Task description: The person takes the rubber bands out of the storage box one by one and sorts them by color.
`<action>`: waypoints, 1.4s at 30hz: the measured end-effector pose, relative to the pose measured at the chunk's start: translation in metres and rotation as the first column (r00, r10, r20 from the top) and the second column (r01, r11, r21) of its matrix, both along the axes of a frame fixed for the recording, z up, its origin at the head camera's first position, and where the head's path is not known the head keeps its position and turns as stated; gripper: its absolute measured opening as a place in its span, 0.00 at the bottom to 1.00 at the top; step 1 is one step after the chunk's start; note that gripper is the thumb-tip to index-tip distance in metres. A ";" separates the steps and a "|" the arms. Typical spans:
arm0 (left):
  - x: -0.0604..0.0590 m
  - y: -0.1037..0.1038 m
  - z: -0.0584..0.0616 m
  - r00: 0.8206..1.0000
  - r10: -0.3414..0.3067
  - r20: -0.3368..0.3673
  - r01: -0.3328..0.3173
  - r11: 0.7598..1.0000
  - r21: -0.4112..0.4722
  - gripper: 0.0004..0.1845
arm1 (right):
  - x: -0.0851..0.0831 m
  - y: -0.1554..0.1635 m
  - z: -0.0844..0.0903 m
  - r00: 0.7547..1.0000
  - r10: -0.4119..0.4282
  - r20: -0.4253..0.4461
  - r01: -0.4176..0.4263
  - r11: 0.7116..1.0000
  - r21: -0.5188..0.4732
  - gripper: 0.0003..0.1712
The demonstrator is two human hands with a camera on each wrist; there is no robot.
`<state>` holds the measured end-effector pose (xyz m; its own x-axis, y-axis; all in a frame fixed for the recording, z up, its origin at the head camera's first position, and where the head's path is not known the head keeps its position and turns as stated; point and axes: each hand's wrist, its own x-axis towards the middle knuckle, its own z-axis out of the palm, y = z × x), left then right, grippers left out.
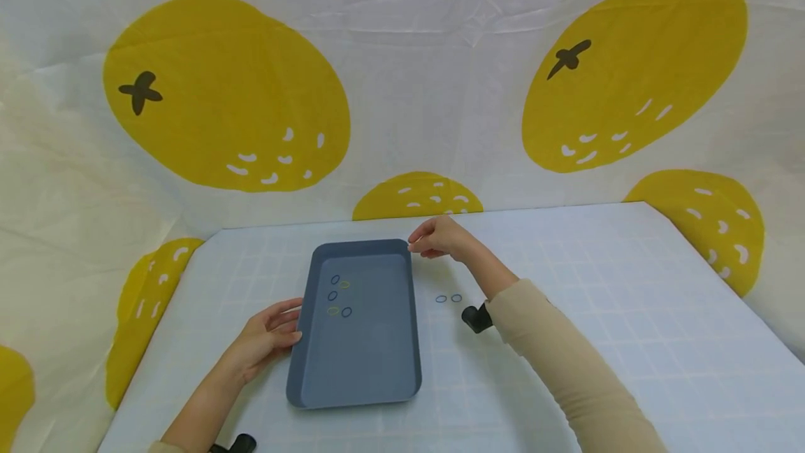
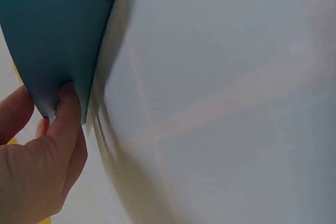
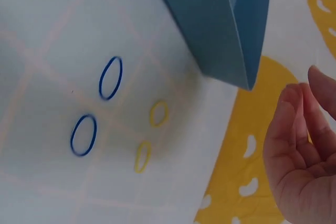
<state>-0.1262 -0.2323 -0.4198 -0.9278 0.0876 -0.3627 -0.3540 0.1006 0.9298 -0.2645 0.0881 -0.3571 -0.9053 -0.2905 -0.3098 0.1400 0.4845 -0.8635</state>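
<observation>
Blue rectangular plastic tray [image 1: 355,376] lies flat on your desk [image 1: 597,313], which wears a pale cloth with a faint grid, and it sits a little left of the middle with its long side running away from you. Inside it, toward the far end, lie several small rubber bands [image 1: 339,296], some blue and some yellow.

Your left hand [image 1: 267,341] is at the tray's near left edge. In the left wrist view your fingers [image 2: 65,119] press against the tray's outer wall near a corner, with the thumb on the other side of that corner, so you are holding the tray's rim lightly.

Your right hand [image 1: 440,238] hovers at the tray's far right corner, just beside the rim. In the right wrist view its fingers [image 3: 296,129] are loosely curled and hold nothing; you cannot tell from the head view whether the fingertips touch the rim.

On the desk to the right of the tray lie two small blue rubber bands [image 1: 448,298] side by side. The right wrist view shows them beside two small yellow rubber bands [image 3: 150,135], all apart from the tray.

A white backdrop printed with large yellow oranges [image 1: 226,96] hangs behind the desk.
</observation>
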 end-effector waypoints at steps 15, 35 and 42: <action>0.000 -0.001 -0.001 1.000 0.002 0.001 -0.002 1.000 0.017 0.37 | 0.012 -0.057 -0.013 0.994 0.108 -0.021 -0.109 0.992 -0.060 0.11; 0.000 0.001 0.000 1.000 0.005 -0.001 -0.005 1.000 0.003 0.36 | 0.035 -0.102 -0.037 0.947 0.305 -0.099 -0.302 0.952 0.038 0.10; 0.001 -0.001 -0.001 1.000 -0.005 -0.008 0.005 1.000 0.021 0.36 | 0.045 -0.110 -0.043 0.937 0.330 -0.112 -0.317 0.941 0.119 0.11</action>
<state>-0.1255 -0.2329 -0.4209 -0.9302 0.0997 -0.3531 -0.3459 0.0829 0.9346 -0.2194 -0.0221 -0.4003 -0.8010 -0.5489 -0.2389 -0.1474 0.5676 -0.8100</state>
